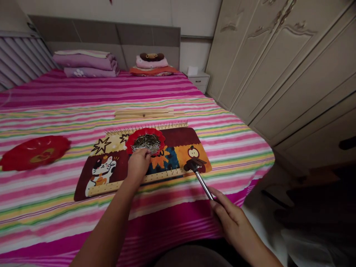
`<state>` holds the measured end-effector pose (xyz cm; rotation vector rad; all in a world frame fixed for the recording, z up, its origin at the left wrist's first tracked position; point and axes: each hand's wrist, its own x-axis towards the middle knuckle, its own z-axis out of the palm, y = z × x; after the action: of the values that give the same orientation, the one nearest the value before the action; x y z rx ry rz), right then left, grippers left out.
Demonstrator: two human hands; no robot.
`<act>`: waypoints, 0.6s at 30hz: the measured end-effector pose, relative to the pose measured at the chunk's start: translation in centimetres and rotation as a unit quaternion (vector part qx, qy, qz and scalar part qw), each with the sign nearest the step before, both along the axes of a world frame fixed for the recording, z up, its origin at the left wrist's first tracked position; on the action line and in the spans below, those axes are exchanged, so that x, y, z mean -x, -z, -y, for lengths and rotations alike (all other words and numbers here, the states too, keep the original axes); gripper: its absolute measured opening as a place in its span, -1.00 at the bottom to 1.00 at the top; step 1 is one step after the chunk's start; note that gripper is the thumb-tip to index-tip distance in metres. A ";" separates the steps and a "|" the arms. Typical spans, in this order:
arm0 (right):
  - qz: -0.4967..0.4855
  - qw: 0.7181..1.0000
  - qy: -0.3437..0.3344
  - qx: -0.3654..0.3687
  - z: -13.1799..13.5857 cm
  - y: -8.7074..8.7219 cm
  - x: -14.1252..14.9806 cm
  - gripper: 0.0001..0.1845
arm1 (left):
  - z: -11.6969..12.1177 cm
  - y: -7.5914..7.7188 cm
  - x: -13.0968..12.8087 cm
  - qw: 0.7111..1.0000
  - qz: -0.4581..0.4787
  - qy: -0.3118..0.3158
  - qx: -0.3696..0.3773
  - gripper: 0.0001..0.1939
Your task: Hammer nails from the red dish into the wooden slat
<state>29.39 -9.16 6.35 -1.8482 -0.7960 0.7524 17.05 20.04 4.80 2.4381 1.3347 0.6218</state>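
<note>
My left hand (139, 162) reaches over the near rim of a red scalloped bowl (129, 145), its fingers bent together at the pile of nails (147, 141). Whether a nail is between the fingertips is hidden. In my right hand (228, 215) is a hammer (204, 186), held by its handle, with the dark head over the mat's right part. A pale wooden strip (105, 188) lies along the mat's near edge, dotted with small holes; several nails stand upright in its right part. My left forearm passes over this strip.
The patterned mat (194, 135) lies on a striped bedsheet (239, 148). Behind the bowl lies another strip (119, 131) bristling with upright nails, and farther back bare wooden strips (144, 113). A red plate (36, 152) lies at left. Wardrobes (278, 55) stand at right.
</note>
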 end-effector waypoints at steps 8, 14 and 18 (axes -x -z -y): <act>-0.027 1.000 0.010 0.008 0.0 0.8 0.0 -0.48 | -3.4 -1.2 -4.1 0.979 -0.201 0.016 0.024 -0.76; -0.021 1.000 0.012 0.005 -0.2 0.6 0.0 -0.45 | -4.1 -1.3 -2.5 0.988 -0.151 -0.005 0.039 -0.79; -0.020 1.000 0.009 0.016 -0.1 1.1 -0.1 -0.40 | -4.4 -1.2 -0.7 0.988 0.020 -0.025 0.149 -0.86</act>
<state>29.45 -9.01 5.28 -1.8594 -0.7452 0.7931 17.72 24.44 6.00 2.1494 1.3672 0.4434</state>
